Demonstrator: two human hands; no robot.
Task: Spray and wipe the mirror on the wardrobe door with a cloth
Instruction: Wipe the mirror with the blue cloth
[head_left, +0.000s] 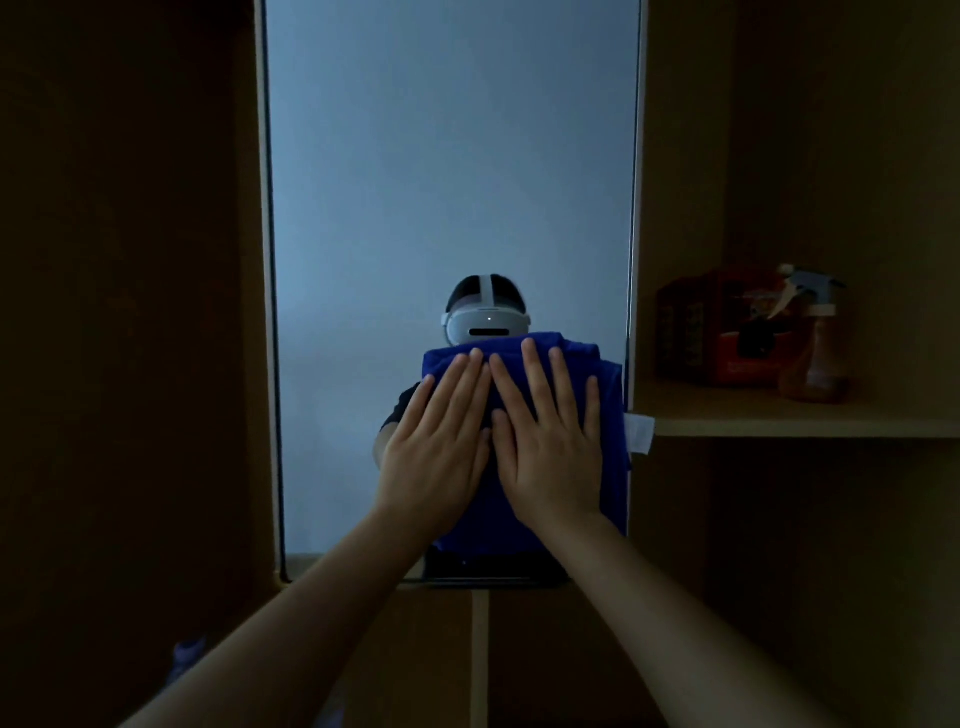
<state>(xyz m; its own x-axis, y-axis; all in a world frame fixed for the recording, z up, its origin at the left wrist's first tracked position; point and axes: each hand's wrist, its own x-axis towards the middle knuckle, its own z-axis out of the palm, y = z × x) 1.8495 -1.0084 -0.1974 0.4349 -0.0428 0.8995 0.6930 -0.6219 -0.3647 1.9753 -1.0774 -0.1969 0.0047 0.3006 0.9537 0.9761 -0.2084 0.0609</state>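
Note:
A tall mirror fills the wardrobe door ahead and reflects a pale wall and a person wearing a white headset. A blue cloth lies flat against the lower right part of the glass. My left hand and my right hand press on it side by side, fingers straight and pointing up. The cloth's lower part hangs below my palms. A spray bottle with amber liquid and a pale trigger head stands on the shelf to the right.
An open wooden shelf juts out at the right, level with my hands; a red box stands behind the bottle. A small white tag hangs at the mirror's right edge. Dark wardrobe panels lie left and below.

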